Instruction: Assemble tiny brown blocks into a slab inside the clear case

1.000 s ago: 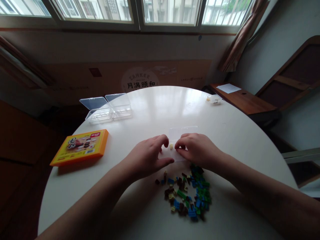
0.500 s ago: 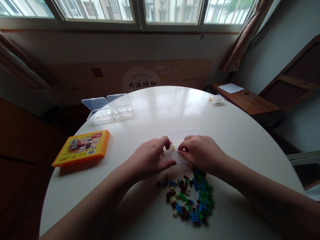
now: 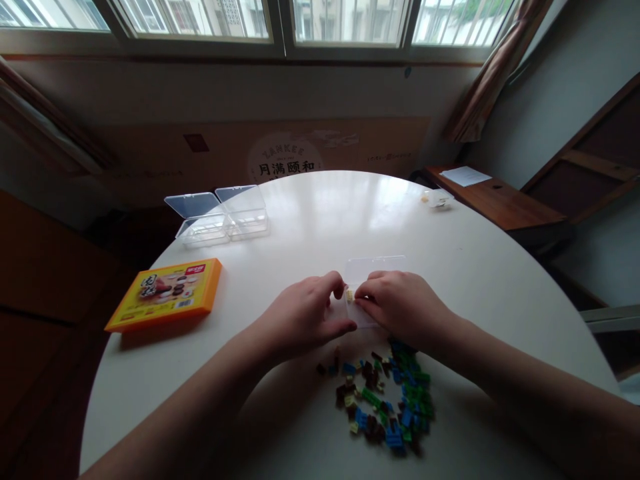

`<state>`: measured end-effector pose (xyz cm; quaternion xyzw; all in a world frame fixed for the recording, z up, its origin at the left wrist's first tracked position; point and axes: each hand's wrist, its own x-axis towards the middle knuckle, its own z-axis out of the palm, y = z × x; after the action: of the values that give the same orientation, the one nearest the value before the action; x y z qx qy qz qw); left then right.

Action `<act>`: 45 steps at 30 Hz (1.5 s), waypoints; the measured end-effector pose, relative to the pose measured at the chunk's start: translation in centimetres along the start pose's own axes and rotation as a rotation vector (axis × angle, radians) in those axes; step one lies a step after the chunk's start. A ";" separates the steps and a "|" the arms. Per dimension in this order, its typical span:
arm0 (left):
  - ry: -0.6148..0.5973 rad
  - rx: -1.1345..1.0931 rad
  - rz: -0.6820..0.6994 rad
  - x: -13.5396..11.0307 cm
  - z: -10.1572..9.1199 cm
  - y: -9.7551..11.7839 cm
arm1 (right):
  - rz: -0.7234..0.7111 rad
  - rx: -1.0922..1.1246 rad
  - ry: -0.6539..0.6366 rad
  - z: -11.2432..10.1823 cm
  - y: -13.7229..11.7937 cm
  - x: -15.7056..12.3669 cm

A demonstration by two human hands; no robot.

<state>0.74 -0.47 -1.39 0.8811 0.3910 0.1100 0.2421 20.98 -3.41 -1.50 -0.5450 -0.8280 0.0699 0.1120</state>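
A small clear plastic box (image 3: pixel 369 317) lies on the table in front of me, its hinged lid (image 3: pixel 375 267) tipped open on the far side. My left hand (image 3: pixel 317 308) curls about the box's left end, index finger at the back corner and thumb at the front. Inside, by that end, sits a little row of pale yellow toy bricks (image 3: pixel 349 295). The fingers of my right hand (image 3: pixel 395 300) are pinched together over the box, tips close beside those bricks; what they hold is hidden. Nearer to me spreads a pile of blue, green, brown and yellow bricks (image 3: pixel 394 437).
Two open clear boxes (image 3: pixel 205 228) stand at the table's far left edge. An orange-and-yellow game box (image 3: pixel 170 293) lies left of my arm. A clear plastic packet (image 3: pixel 438 199) rests far right, near a wooden desk (image 3: pixel 505 200) with paper on it.
The right fingertips have shifted slightly left, closer to the yellow bricks in the box. My left hand stays at the box's end. The whole view has drifted a little.
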 end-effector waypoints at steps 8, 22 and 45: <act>-0.014 -0.002 -0.013 0.0 0.0 0.0 | 0.018 -0.001 0.009 0.2 -0.2 0.1; -0.012 0.006 -0.010 -0.1 0.1 -0.1 | 0.035 0.025 0.034 0.3 -0.1 -0.1; -0.021 -0.028 -0.029 0.1 -0.1 0.0 | -0.188 0.109 0.063 -0.4 1.3 -0.6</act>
<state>0.81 -0.37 -1.28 0.8729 0.3997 0.1026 0.2602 22.48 -3.40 -1.47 -0.4599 -0.8665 0.0869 0.1733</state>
